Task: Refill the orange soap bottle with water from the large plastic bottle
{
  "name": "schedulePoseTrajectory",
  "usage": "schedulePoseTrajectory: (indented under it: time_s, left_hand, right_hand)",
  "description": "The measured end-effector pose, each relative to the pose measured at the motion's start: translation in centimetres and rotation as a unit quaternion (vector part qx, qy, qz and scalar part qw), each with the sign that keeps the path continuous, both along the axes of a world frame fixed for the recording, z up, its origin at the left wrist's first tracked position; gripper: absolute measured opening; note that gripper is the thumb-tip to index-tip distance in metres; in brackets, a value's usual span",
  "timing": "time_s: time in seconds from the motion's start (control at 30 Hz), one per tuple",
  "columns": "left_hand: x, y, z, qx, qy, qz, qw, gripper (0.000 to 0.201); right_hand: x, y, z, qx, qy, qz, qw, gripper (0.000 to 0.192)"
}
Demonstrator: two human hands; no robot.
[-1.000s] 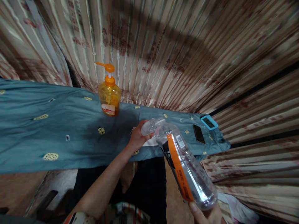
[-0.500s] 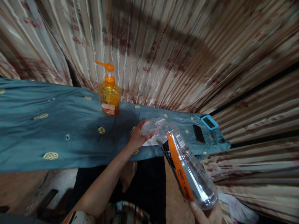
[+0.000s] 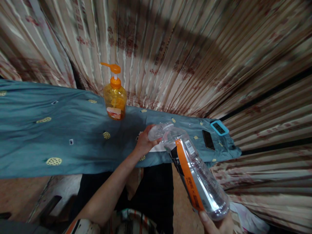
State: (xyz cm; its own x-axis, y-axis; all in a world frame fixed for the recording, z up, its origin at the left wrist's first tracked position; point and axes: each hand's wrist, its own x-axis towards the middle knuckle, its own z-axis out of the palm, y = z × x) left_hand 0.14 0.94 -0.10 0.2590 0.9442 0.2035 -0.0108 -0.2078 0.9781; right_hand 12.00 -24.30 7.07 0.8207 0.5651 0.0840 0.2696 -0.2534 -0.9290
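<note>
My right hand (image 3: pixel 215 224) grips the base of a clear plastic bottle (image 3: pixel 193 172) with an orange and black label, tilted away from me with its neck over the table. My left hand (image 3: pixel 145 141) is closed around the bottle's cap end (image 3: pixel 158 130). Both hands hold the bottle above the front edge of a table covered with a teal cloth (image 3: pixel 60 130). A white paper (image 3: pixel 158 149) lies on the cloth just under the bottle's neck.
An orange pump dispenser bottle (image 3: pixel 114 94) stands on the cloth at the back. A black phone (image 3: pixel 208 140) and a small device in a teal case (image 3: pixel 219 127) lie at the table's right end. Striped curtains (image 3: pixel 185 55) hang behind and to the right.
Almost nothing differs. The view has shifted slightly, and both hands keep the same hold on the bottle.
</note>
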Motion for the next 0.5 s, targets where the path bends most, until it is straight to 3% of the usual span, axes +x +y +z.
schedulePoseTrajectory:
  time_s: [0.27,0.5]
  left_hand:
    - [0.07,0.00,0.00,-0.007,-0.014,-0.002,1.000,0.055]
    - [0.06,-0.02,-0.01,-0.006,-0.014,-0.002,1.000,0.055]
  right_hand:
    - [-0.03,-0.15,0.22,-0.021,-0.028,0.008,0.999,0.108]
    - [0.03,-0.09,0.29,-0.020,-0.013,0.004,1.000,0.121]
